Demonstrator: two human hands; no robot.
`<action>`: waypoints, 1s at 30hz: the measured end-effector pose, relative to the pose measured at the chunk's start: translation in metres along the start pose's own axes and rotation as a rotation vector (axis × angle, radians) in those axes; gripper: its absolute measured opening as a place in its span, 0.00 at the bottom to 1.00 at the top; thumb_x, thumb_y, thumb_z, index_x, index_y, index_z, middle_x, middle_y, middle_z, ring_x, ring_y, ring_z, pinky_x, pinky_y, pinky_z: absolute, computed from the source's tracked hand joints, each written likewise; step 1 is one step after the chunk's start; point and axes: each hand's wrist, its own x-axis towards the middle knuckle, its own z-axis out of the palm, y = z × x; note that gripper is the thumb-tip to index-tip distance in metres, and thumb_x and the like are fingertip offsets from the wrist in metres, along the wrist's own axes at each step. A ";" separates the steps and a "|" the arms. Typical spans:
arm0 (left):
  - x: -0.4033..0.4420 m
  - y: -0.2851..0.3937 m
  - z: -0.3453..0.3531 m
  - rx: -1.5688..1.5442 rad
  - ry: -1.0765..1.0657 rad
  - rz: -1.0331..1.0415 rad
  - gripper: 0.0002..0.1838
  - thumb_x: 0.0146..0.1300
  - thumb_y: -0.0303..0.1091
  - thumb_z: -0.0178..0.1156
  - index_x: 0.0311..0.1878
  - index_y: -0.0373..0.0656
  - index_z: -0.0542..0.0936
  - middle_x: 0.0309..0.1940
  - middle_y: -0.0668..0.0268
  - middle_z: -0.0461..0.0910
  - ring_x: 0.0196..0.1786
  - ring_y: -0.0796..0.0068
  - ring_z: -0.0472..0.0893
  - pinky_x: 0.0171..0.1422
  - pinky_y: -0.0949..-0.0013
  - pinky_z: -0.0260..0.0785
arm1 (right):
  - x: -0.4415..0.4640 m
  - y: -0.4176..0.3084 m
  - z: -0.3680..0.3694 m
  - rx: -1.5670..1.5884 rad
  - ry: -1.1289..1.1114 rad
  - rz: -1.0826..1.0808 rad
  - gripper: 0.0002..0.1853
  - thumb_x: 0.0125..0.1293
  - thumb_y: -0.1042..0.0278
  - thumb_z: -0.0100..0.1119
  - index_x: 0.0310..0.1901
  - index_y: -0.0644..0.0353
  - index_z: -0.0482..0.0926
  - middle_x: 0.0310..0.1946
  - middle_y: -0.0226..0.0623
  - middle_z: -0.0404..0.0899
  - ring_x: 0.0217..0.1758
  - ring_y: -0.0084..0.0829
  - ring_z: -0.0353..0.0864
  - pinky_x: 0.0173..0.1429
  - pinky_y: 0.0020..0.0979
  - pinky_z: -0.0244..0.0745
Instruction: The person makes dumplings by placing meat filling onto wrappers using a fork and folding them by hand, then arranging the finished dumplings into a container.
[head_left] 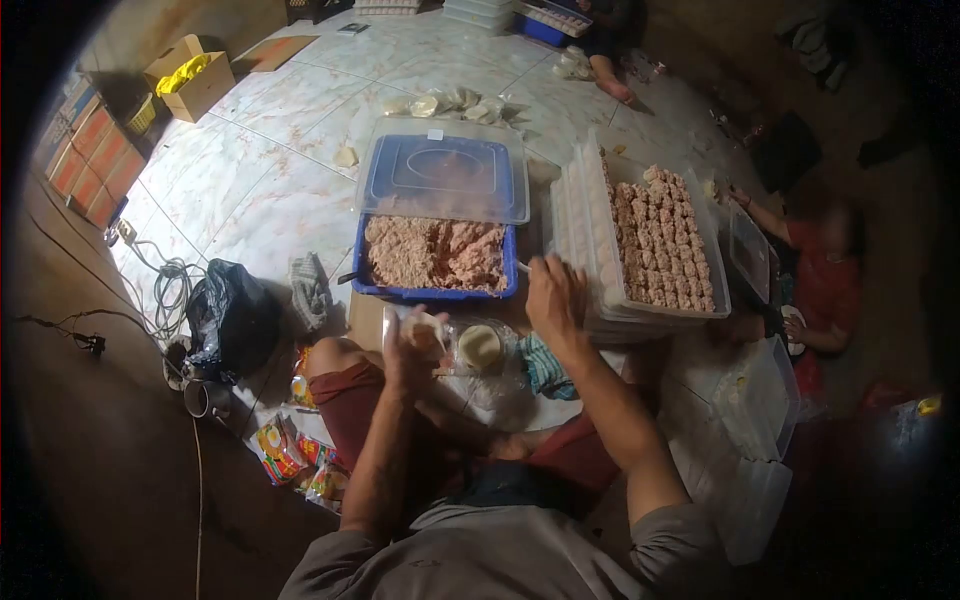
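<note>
My left hand (407, 365) is raised palm-up, its fingers curled around a thin pale dumpling wrapper (432, 330) with a little pinkish filling on it. My right hand (556, 297) is closed on a slim light-coloured utensil (523, 267), whose kind I cannot make out; its end shows at the tub's right rim. In front of me stands a blue tub (430, 294) of minced meat filling (430, 250), with its clear lid (445, 175) drawn back over the far half. Between my hands lies a stack of round wrappers (480, 346) on plastic.
Stacked clear trays (575, 225) stand right of the tub, the top one holding rows of dumplings (660, 240). A green striped cloth (547, 367) lies below my right hand. A black bag (233, 315) and noodle packets (279, 450) are at left. A co-worker (825, 265) sits at right.
</note>
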 end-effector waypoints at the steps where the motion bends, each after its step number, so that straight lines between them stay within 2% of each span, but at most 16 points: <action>1: 0.008 -0.013 -0.022 -0.025 -0.008 -0.076 0.38 0.73 0.69 0.45 0.64 0.41 0.72 0.53 0.53 0.83 0.45 0.59 0.83 0.49 0.58 0.78 | 0.015 0.003 0.007 -0.138 0.030 -0.008 0.08 0.68 0.73 0.54 0.44 0.59 0.81 0.39 0.42 0.79 0.44 0.44 0.81 0.55 0.45 0.70; 2: 0.004 -0.020 -0.022 -0.021 -0.008 -0.070 0.35 0.74 0.68 0.45 0.63 0.44 0.71 0.51 0.53 0.83 0.45 0.61 0.84 0.50 0.60 0.78 | 0.028 0.009 0.019 -0.145 0.030 -0.006 0.08 0.68 0.73 0.54 0.44 0.59 0.81 0.39 0.42 0.79 0.44 0.44 0.81 0.55 0.45 0.70; 4: 0.002 -0.026 -0.018 -0.029 -0.008 -0.065 0.32 0.75 0.66 0.46 0.62 0.46 0.70 0.50 0.53 0.83 0.46 0.63 0.84 0.50 0.61 0.79 | 0.046 0.021 0.047 -0.336 0.190 -0.064 0.06 0.66 0.72 0.55 0.39 0.56 0.82 0.36 0.38 0.78 0.45 0.40 0.79 0.59 0.45 0.65; 8: 0.004 -0.022 -0.015 -0.004 0.090 -0.119 0.32 0.75 0.67 0.46 0.63 0.46 0.69 0.49 0.54 0.83 0.48 0.63 0.84 0.52 0.61 0.79 | 0.055 0.015 0.069 -0.349 0.145 -0.240 0.05 0.64 0.73 0.56 0.34 0.55 0.82 0.35 0.36 0.77 0.44 0.38 0.78 0.57 0.46 0.65; 11: 0.003 -0.022 -0.015 -0.015 0.127 -0.108 0.32 0.75 0.66 0.47 0.63 0.46 0.68 0.48 0.54 0.83 0.49 0.61 0.84 0.53 0.60 0.79 | 0.044 0.014 0.051 -0.326 0.060 -0.348 0.06 0.63 0.74 0.56 0.31 0.55 0.82 0.35 0.35 0.78 0.44 0.38 0.79 0.58 0.47 0.64; 13: 0.006 -0.023 -0.019 -0.027 0.119 -0.096 0.32 0.75 0.65 0.47 0.63 0.45 0.68 0.48 0.54 0.83 0.49 0.60 0.85 0.54 0.60 0.78 | 0.042 0.016 0.012 -0.098 -0.138 -0.314 0.07 0.63 0.77 0.52 0.34 0.55 0.80 0.37 0.37 0.77 0.45 0.40 0.78 0.58 0.46 0.63; 15: 0.009 -0.025 -0.030 -0.030 -0.009 -0.112 0.32 0.75 0.64 0.48 0.63 0.44 0.68 0.49 0.53 0.83 0.50 0.59 0.85 0.56 0.59 0.78 | 0.041 0.017 0.007 -0.085 -0.068 -0.282 0.08 0.63 0.78 0.51 0.33 0.56 0.80 0.35 0.38 0.77 0.45 0.41 0.78 0.57 0.46 0.62; 17: 0.007 -0.028 -0.023 0.011 0.029 -0.105 0.33 0.74 0.66 0.48 0.63 0.45 0.69 0.52 0.53 0.83 0.53 0.59 0.83 0.59 0.58 0.76 | 0.048 0.013 0.008 -0.215 0.108 -0.170 0.06 0.64 0.76 0.53 0.32 0.57 0.80 0.34 0.38 0.77 0.44 0.40 0.79 0.55 0.46 0.63; 21: 0.006 -0.026 -0.016 0.106 0.082 -0.088 0.34 0.73 0.69 0.48 0.63 0.46 0.71 0.55 0.52 0.82 0.54 0.59 0.82 0.62 0.55 0.74 | 0.076 0.020 0.076 -0.400 0.276 -0.253 0.05 0.62 0.74 0.56 0.31 0.57 0.82 0.32 0.38 0.77 0.45 0.39 0.80 0.54 0.46 0.64; 23: 0.007 -0.028 -0.016 0.103 0.063 -0.088 0.34 0.73 0.68 0.48 0.62 0.46 0.72 0.55 0.52 0.82 0.55 0.58 0.82 0.63 0.55 0.74 | 0.082 0.006 0.095 -0.849 0.100 -0.466 0.05 0.60 0.73 0.59 0.31 0.57 0.84 0.32 0.40 0.79 0.44 0.39 0.82 0.54 0.46 0.66; 24: 0.006 -0.026 -0.017 0.102 0.050 -0.095 0.34 0.73 0.68 0.48 0.62 0.47 0.72 0.56 0.51 0.82 0.56 0.57 0.82 0.64 0.54 0.73 | 0.086 0.003 0.095 -0.845 0.100 -0.461 0.05 0.60 0.73 0.59 0.31 0.57 0.84 0.32 0.40 0.79 0.44 0.39 0.82 0.54 0.46 0.66; 26: -0.001 -0.023 -0.013 0.070 0.048 -0.120 0.35 0.73 0.68 0.48 0.63 0.44 0.72 0.58 0.50 0.81 0.57 0.56 0.81 0.65 0.54 0.73 | 0.093 -0.005 0.086 -0.668 -0.140 -0.443 0.08 0.61 0.73 0.60 0.30 0.60 0.88 0.37 0.46 0.83 0.51 0.39 0.80 0.56 0.45 0.69; 27: -0.002 -0.019 -0.008 0.034 0.038 -0.137 0.37 0.72 0.68 0.48 0.64 0.42 0.71 0.60 0.49 0.80 0.59 0.55 0.81 0.66 0.53 0.72 | 0.095 -0.011 0.065 -0.667 -0.138 -0.445 0.08 0.61 0.73 0.60 0.30 0.60 0.88 0.37 0.46 0.83 0.51 0.39 0.80 0.56 0.45 0.69; 28: -0.003 -0.016 -0.007 0.035 0.036 -0.135 0.37 0.72 0.68 0.48 0.64 0.42 0.71 0.60 0.49 0.80 0.59 0.55 0.81 0.66 0.53 0.72 | 0.098 -0.017 0.032 -0.492 -0.265 -0.332 0.07 0.61 0.73 0.60 0.31 0.60 0.88 0.39 0.50 0.84 0.50 0.43 0.81 0.55 0.46 0.71; 29: -0.003 -0.013 -0.005 -0.110 -0.008 -0.166 0.40 0.72 0.69 0.49 0.66 0.38 0.70 0.61 0.48 0.78 0.61 0.54 0.80 0.68 0.52 0.71 | 0.101 -0.019 0.002 -0.317 -0.385 -0.220 0.07 0.61 0.74 0.60 0.31 0.61 0.87 0.41 0.54 0.84 0.49 0.46 0.82 0.53 0.48 0.73; 30: -0.003 -0.010 -0.004 -0.256 -0.053 -0.196 0.43 0.71 0.69 0.50 0.67 0.34 0.69 0.63 0.47 0.77 0.63 0.52 0.79 0.70 0.51 0.70 | 0.096 -0.018 -0.020 -0.319 -0.380 -0.222 0.07 0.61 0.74 0.60 0.31 0.61 0.87 0.41 0.54 0.84 0.49 0.46 0.82 0.53 0.48 0.73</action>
